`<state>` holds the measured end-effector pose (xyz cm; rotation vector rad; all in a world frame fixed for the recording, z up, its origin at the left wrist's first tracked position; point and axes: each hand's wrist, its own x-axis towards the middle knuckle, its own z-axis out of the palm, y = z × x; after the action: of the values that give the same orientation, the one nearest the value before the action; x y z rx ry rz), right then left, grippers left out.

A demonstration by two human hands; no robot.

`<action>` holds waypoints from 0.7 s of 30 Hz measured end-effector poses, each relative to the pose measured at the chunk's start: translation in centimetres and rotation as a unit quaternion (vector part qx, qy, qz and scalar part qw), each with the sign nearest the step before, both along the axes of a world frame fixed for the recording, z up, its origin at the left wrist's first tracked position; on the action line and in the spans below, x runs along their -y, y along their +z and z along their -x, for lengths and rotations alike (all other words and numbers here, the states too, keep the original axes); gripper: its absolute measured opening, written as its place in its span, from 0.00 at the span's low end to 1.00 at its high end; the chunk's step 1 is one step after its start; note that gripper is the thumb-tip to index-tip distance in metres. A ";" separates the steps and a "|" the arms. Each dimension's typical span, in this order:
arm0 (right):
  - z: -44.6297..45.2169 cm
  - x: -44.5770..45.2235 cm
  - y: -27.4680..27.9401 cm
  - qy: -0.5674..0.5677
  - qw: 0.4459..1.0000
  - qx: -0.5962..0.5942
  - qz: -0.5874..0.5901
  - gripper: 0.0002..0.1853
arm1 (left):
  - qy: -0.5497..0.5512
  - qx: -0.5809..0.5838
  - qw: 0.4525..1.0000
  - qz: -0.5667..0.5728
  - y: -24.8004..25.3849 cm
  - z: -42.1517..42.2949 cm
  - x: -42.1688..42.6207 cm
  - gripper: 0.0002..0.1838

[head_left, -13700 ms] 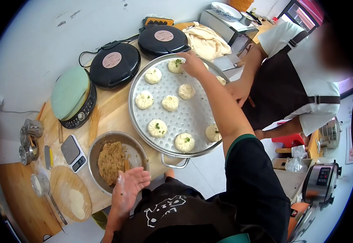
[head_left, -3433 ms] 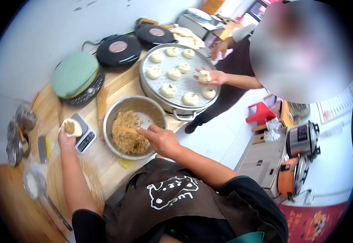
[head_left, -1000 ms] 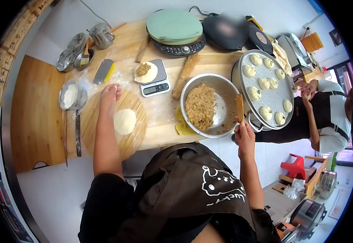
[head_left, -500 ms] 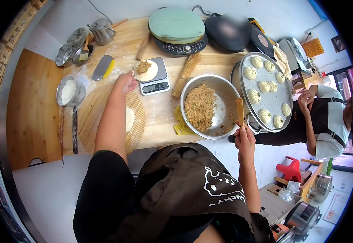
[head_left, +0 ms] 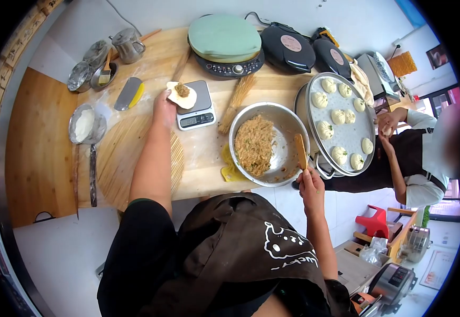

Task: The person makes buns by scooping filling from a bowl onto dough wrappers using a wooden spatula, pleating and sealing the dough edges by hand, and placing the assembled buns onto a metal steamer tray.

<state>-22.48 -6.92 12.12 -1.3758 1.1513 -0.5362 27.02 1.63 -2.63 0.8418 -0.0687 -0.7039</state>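
My left hand (head_left: 163, 108) is closed at the near-left edge of a round dough wrapper (head_left: 190, 101) with a mound of brown filling (head_left: 182, 90) on it. The wrapper overlaps the left side of a kitchen scale (head_left: 201, 93). In my right hand (head_left: 312, 189) I grip a wooden spatula (head_left: 301, 150), its blade over the inner right side of a steel bowl (head_left: 288, 138). Chopped filling (head_left: 254, 145) lies in the bowl's left half.
Right of the bowl, a steamer tray (head_left: 341, 145) carries several pleated buns. A co-worker (head_left: 399, 153) stands beyond it, hands together. At left are a scraper (head_left: 129, 94), a flour pan (head_left: 86, 122) and a slatted round mat (head_left: 129, 164). Electric griddles (head_left: 224, 37) line the back.
The filled wrapper has come leftward, partly off the scale, with my left hand. My right hand has lowered the spatula toward the bowl. The co-worker's hands have shifted.
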 end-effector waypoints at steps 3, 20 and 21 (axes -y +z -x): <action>-0.6 0.2 0.1 0.010 1.000 -0.002 0.015 0.16 | 0.030 -0.100 0.986 0.131 0.6 1.6 -0.3 0.27; -7.9 -2.2 4.4 0.152 0.913 -0.054 0.376 0.19 | -0.181 -0.221 0.927 0.245 12.8 20.3 2.2 0.26; -8.0 -2.1 3.7 0.146 0.910 -0.040 0.387 0.19 | -0.180 -0.214 0.934 0.222 13.6 21.3 2.2 0.26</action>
<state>-14.46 -4.83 15.84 -2.2270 0.7821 -0.7626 5.77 -0.61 10.94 0.2258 0.0121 -1.1536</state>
